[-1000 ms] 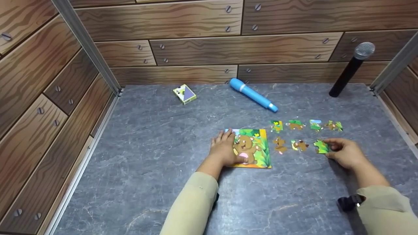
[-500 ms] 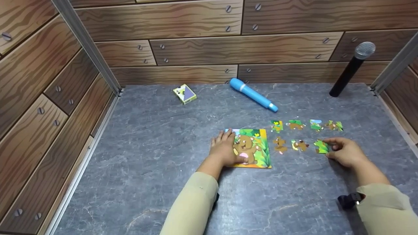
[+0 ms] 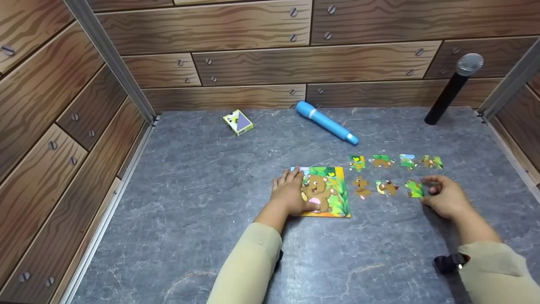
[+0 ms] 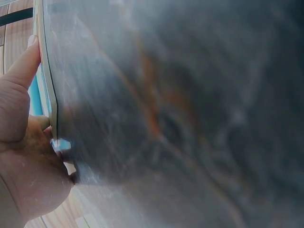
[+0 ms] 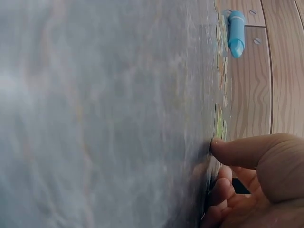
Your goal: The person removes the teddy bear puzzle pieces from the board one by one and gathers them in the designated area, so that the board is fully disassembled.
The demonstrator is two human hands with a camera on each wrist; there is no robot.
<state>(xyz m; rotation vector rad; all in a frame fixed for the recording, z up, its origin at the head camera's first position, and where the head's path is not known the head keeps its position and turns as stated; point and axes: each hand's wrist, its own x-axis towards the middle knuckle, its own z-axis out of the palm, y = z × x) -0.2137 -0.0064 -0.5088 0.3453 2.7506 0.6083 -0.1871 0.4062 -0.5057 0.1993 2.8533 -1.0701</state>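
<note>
My left hand [image 3: 289, 195] rests flat with spread fingers over the left side of a square puzzle board [image 3: 341, 192] showing a brown bear; the palm hides part of the picture. In the left wrist view the thumb [image 4: 24, 64] lies along the board's thin edge [image 4: 50, 90]. My right hand [image 3: 449, 197] is beside a green puzzle piece [image 3: 414, 188] lying on the table, index finger and thumb spread at its right corners. In the right wrist view the thumb tip [image 5: 219, 148] is at the tabletop, close to the green piece [image 5: 219, 124].
Several other puzzle pieces, including a bear piece [image 3: 361, 187] and a sky piece [image 3: 407, 161], lie in two rows right of the board. Behind are a blue microphone-shaped stick [image 3: 328, 123], a small card box [image 3: 238, 122] and a standing black microphone [image 3: 448, 95]. Wood-patterned walls [image 3: 253, 63] enclose the table.
My right index finger has moved slightly away from the green piece, whose right edge shows more. The piece lies in nearly the same spot. My left hand and the board have stayed still.
</note>
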